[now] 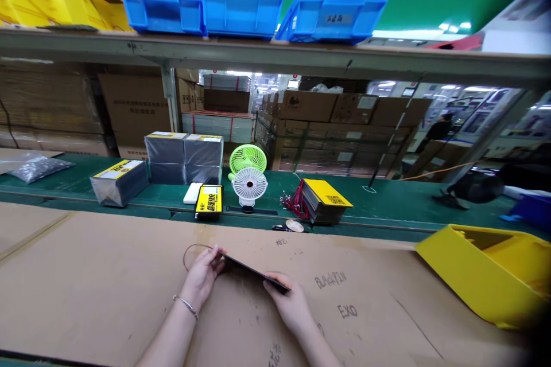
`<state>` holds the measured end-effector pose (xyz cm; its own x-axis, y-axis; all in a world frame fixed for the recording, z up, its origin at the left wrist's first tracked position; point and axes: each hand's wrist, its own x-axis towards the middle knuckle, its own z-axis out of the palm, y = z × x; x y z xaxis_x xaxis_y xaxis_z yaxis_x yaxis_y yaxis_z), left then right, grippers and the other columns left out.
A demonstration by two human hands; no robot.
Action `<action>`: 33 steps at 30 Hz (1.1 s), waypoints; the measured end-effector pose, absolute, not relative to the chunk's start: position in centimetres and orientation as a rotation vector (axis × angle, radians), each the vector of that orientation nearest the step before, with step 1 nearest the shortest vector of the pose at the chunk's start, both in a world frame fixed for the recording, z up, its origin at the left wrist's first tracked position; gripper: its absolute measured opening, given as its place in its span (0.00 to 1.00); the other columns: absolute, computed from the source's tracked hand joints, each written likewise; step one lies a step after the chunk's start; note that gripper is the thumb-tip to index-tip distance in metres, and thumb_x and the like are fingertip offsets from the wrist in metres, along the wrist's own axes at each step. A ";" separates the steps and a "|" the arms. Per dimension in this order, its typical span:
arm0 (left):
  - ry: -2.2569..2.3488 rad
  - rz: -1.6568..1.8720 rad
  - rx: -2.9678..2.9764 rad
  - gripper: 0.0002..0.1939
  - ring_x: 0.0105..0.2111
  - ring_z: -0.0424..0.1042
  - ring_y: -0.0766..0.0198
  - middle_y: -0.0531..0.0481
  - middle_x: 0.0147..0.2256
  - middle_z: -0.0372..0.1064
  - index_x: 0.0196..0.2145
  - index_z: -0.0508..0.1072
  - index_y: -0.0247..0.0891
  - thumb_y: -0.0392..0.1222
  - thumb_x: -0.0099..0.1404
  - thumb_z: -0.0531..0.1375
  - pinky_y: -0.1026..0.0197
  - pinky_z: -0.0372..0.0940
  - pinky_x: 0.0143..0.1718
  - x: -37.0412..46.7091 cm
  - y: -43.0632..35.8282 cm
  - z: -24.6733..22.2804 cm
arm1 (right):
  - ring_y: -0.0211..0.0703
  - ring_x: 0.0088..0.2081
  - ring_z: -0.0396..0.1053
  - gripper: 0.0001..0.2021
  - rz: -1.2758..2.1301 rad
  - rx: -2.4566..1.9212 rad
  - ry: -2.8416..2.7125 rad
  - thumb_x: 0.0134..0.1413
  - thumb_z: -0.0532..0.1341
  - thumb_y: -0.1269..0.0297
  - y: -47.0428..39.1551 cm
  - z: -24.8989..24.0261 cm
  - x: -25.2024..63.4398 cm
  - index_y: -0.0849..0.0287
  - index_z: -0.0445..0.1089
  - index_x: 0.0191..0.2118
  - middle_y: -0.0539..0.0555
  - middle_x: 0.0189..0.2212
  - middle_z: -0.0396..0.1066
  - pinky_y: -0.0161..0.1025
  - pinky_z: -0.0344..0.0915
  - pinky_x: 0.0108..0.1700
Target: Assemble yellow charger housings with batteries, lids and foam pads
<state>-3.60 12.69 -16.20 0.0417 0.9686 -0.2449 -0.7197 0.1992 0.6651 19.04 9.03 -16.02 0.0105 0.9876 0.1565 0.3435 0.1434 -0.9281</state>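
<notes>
A thin dark flat panel (253, 270), seen nearly edge-on, is held tilted above the cardboard. My left hand (205, 275) pinches its far left corner, and a thin reddish wire (187, 252) loops out beside those fingers. At the panel's near right end, my right hand (286, 295) grips the edge with the thumb on top. The panel's broad face is mostly turned out of sight. Beneath both hands lies a cardboard sheet (129, 281) with handwriting on it.
A yellow bin (469, 275) sits at the right. Behind the cardboard stand a white fan (249, 186), a green fan (247, 159), a yellow-topped stack (327, 200) with red wires (297, 203), and wrapped packs (118, 183). Blue bins (243, 11) line the shelf above.
</notes>
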 end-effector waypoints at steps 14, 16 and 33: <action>0.747 1.350 0.407 0.06 0.30 0.72 0.67 0.48 0.32 0.72 0.29 0.72 0.34 0.39 0.54 0.64 0.64 0.67 0.33 -3.6 12.7 -16.1 | 0.51 0.40 0.71 0.13 0.887 -1.354 -1.513 0.45 0.61 0.53 9.0 -15.9 19.1 0.57 0.75 0.32 0.56 0.35 0.75 0.44 0.64 0.46; 0.747 1.348 0.410 0.07 0.30 0.71 0.68 0.49 0.32 0.72 0.30 0.72 0.34 0.39 0.54 0.64 0.64 0.67 0.33 -3.6 12.7 -16.1 | 0.51 0.40 0.70 0.13 0.889 -1.351 -1.516 0.45 0.60 0.54 9.0 -16.0 19.1 0.57 0.75 0.32 0.56 0.34 0.75 0.44 0.64 0.46; 0.741 1.353 0.421 0.07 0.32 0.71 0.67 0.48 0.33 0.72 0.30 0.72 0.34 0.40 0.54 0.64 0.64 0.67 0.33 -3.6 12.6 -16.2 | 0.50 0.39 0.71 0.11 0.865 -1.356 -1.523 0.46 0.60 0.56 9.0 -16.1 19.1 0.56 0.75 0.32 0.54 0.34 0.75 0.43 0.65 0.46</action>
